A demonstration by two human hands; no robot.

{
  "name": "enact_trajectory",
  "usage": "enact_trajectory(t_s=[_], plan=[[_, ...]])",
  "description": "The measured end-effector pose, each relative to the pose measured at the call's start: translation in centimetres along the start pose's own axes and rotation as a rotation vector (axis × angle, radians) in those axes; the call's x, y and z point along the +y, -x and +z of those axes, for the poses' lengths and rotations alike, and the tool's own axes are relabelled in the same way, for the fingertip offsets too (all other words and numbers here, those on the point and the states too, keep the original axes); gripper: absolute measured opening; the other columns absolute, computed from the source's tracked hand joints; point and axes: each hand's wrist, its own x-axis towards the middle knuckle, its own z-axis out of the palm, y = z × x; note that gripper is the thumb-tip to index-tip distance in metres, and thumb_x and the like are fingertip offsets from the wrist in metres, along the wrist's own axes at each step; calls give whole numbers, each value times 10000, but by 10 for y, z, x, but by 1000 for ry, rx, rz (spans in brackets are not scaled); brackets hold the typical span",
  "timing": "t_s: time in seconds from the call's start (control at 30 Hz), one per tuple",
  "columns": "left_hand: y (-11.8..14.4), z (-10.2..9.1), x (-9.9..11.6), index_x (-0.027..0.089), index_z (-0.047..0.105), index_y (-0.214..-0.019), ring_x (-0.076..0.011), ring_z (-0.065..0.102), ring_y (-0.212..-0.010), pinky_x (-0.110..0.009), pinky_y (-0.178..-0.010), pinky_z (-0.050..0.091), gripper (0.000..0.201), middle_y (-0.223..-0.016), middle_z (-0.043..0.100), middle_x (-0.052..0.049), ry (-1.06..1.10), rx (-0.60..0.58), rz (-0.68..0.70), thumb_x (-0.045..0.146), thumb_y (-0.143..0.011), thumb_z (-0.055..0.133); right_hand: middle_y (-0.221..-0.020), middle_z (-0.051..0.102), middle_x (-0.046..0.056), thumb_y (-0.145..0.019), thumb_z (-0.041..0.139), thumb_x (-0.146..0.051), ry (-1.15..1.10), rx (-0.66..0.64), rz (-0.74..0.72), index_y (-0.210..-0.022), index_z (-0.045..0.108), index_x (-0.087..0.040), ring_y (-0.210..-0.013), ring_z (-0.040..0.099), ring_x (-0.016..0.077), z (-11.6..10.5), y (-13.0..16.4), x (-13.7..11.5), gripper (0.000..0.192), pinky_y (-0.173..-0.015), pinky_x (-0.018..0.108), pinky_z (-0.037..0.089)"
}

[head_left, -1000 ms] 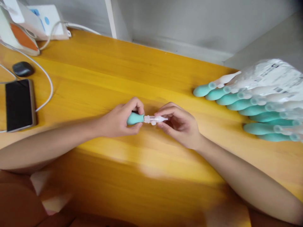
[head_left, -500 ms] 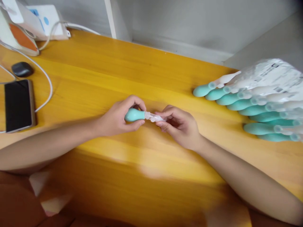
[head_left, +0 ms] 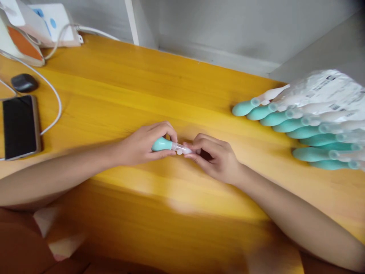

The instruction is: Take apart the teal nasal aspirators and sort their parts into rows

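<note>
No legible text anywhere. White plastic packaging [head_left: 327, 91], beside the row of teal rubber bulbs [head_left: 296, 131]: dark printed label marks, too blurred to read. White box [head_left: 54, 21], far from that packaging: blue shapes only.

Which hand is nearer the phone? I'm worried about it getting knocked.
Left. The left hand grips the teal bulb mid-table, well to the right of the phone at the table's left edge. The right hand pinches the clear tip, farther still.
</note>
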Motion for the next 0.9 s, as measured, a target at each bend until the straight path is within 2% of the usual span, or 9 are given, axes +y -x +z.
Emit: enact_trajectory(t_s=[0.4, 0.53, 0.7, 0.9], plan=[[-3, -1, 1, 217, 671, -1121, -204, 730, -972, -317, -878, 549, 202, -1086, 751, -51, 15, -70, -10, 396, -1085, 758, -913, 681, 30, -1094, 736, -174, 52, -64, -40, -1223, 699, -197, -712, 638, 138, -3, 0, -2, 136, -608, 248, 500], [-1, -1, 1, 227, 679, -1113, -206, 730, -989, -317, -893, 548, 185, -1102, 758, -57, 34, -74, 3, 390, -1085, 761, -927, 695, 41, -1093, 731, -171, 54, -71, -45, -1227, 698, -196, -744, 672, 151, -3, 1, -3, 140, -629, 253, 524], [1, -3, 4, 234, 674, -1123, -202, 734, -1016, -305, -919, 537, 123, -1129, 769, -54, 51, -119, -45, 346, -1104, 720, -937, 717, 55, -1099, 720, -167, 66, -103, -66, -1220, 699, -189, -775, 692, 164, -4, 2, -3, 125, -661, 261, 548], [1, -3, 2, 229, 663, -1114, -205, 724, -981, -304, -883, 523, 169, -1103, 749, -54, 42, -157, -37, 386, -1100, 723, -943, 721, 64, -1118, 684, -181, 98, -122, -96, -1216, 718, -193, -785, 696, 173, -5, 2, -2, 104, -689, 270, 572]])
